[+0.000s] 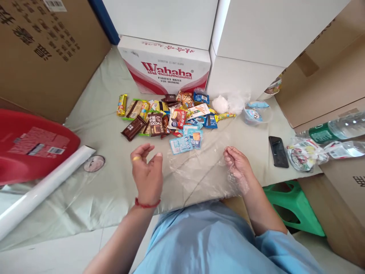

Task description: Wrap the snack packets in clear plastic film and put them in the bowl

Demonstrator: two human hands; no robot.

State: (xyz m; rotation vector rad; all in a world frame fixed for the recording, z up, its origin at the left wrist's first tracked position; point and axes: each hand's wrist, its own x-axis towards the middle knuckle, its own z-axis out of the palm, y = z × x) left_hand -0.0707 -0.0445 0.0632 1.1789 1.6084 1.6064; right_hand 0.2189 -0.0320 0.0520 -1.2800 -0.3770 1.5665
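Note:
A clear plastic bag [196,179] lies spread at the front of the cloth-covered table. Its right side is pinched in my right hand [238,165], whose fingers are closed. To the left of the bag hovers my left hand [146,173], thumb and fingers apart with nothing between them. Beyond both hands is a pile of wrapped snacks. A brown cocoa packet [156,123], a dark brown packet [133,128] and a red packet [177,118] show in it. Light-blue packets [181,145] lie at its near edge, closest to the bag.
Behind the pile stands a Wahaha water box [168,72]. Clear plastic bowl [258,116], phone [278,152] and bottle [336,129] are on the right. A red container [34,148], white roll [48,190] and round flat item [94,163] occupy the left. A green stool [302,213] stands below.

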